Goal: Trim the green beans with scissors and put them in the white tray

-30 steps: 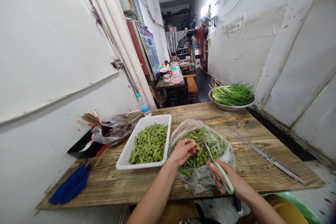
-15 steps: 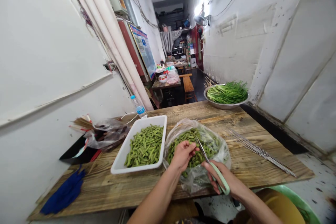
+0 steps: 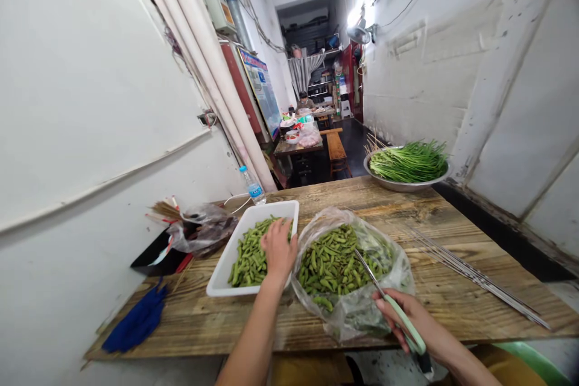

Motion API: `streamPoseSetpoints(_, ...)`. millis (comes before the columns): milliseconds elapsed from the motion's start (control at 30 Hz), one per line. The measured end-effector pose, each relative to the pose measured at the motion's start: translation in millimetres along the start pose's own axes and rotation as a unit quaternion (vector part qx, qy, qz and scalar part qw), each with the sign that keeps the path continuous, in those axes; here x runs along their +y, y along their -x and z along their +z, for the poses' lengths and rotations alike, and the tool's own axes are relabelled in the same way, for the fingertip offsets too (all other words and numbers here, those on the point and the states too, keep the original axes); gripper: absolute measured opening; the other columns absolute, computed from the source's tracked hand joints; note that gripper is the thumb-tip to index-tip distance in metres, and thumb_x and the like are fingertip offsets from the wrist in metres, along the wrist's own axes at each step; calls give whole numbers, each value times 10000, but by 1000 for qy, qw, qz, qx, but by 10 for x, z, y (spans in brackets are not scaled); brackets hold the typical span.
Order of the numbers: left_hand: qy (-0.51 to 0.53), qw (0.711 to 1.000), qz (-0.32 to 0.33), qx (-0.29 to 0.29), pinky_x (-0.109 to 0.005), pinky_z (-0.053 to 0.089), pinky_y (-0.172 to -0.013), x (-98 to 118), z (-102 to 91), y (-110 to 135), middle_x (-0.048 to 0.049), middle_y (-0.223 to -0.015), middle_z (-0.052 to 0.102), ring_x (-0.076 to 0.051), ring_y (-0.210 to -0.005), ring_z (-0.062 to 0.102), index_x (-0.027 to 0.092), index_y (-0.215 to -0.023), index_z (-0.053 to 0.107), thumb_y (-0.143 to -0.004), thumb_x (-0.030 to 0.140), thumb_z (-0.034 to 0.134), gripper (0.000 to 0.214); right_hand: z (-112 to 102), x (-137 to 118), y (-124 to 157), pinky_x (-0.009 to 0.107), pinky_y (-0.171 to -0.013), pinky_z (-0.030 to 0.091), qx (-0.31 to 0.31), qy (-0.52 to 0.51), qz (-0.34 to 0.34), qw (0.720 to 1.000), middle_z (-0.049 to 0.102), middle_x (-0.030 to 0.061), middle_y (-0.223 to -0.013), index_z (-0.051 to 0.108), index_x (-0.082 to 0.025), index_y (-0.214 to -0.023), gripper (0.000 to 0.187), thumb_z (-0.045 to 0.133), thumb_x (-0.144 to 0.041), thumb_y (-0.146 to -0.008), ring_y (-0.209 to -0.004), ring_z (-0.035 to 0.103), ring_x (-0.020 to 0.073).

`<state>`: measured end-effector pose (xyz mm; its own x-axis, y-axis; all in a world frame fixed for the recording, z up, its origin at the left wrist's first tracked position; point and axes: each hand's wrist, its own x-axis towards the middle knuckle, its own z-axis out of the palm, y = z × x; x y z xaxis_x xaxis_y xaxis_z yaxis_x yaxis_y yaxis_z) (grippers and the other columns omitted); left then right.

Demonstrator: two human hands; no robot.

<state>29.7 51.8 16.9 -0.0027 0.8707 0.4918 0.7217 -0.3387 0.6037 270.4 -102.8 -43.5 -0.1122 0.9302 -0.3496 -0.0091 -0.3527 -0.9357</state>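
Note:
My left hand hovers over the white tray of green soybean pods, palm down with the fingers loosely spread above the pile. My right hand grips pale green-handled scissors, whose blades point into a clear plastic bag of more soybean pods. The bag sits just right of the tray on the wooden table, near its front edge.
A metal bowl of long green stems stands at the far right corner. Metal skewers lie on the right. At left are a water bottle, a crumpled bag, bamboo sticks and a blue cloth. A person sits far down the corridor.
My left hand has moved left from the bag of pods to over the white tray. My right hand with the scissors has drawn slightly back toward me.

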Motion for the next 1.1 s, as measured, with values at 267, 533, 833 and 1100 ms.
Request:
streamPoseSetpoints(267, -43, 948, 161, -270, -447, 256, -948, 324, 775, -24, -108, -928, 665, -258, -956, 546, 196, -823, 702, -752, 180, 556, 163, 77, -74, 176, 209, -481, 474, -40, -116, -14, 992, 483, -66, -590, 497, -191, -996, 496, 597, -583, -710, -490, 495, 84)
streamPoseSetpoints(533, -1, 925, 182, -334, -338, 371, -860, 473, 666, -71, -59, -942, 675, -198, -905, 571, 196, -908, 678, -833, 257, 447, 251, 20, -59, 149, 183, -383, 357, 50, -49, -40, 997, 426, -84, -548, 498, -185, -1022, 536, 570, -614, -710, -409, 399, 69)
streamPoseSetpoints(833, 217, 886, 85, -401, -244, 406, -673, 531, 461, 167, -18, -720, 650, -147, -694, 552, 152, -769, 669, -816, 318, 472, 262, 70, -221, 35, 193, -402, 318, 76, 103, -109, 986, 454, -61, -516, 595, -174, -962, 409, 617, -506, -723, -420, 367, 81)
streamPoseSetpoints(1100, 289, 851, 10, -439, -237, 366, -649, 554, 348, 244, -11, -633, 619, -119, -614, 504, 126, -666, 658, -781, 374, 535, 300, 154, -262, 86, 192, -472, 337, 91, 138, -157, 974, 511, -28, -607, 620, -155, -843, 307, 621, -446, -742, -541, 429, 104)
